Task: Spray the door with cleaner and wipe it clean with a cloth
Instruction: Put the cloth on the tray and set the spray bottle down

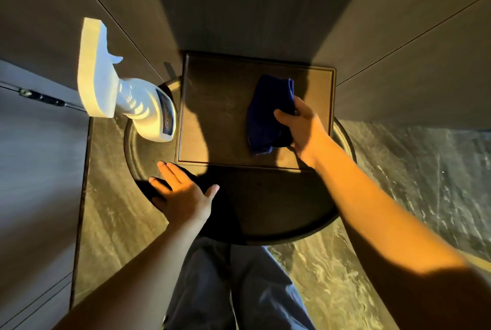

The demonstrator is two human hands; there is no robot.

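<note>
A dark round tabletop (279, 212) fills the frame's centre, carrying a brown door panel (220, 122) lying flat. The white spray bottle (127, 95) stands at left centre. The right hand (305, 130) has its fingers clenched on a blue cloth (265, 114) atop the panel; the left hand (183, 194) rests flat with fingers spread.

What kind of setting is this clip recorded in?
Probably an indoor hallway or room corner: dark wood wall panels, a marble-look floor, a round side table holding a spray bottle.

Crumpled dark-blue cloth (268, 117) on a rectangular tray; white spray bottle (125, 90) upright, perhaps, leftward.
</note>
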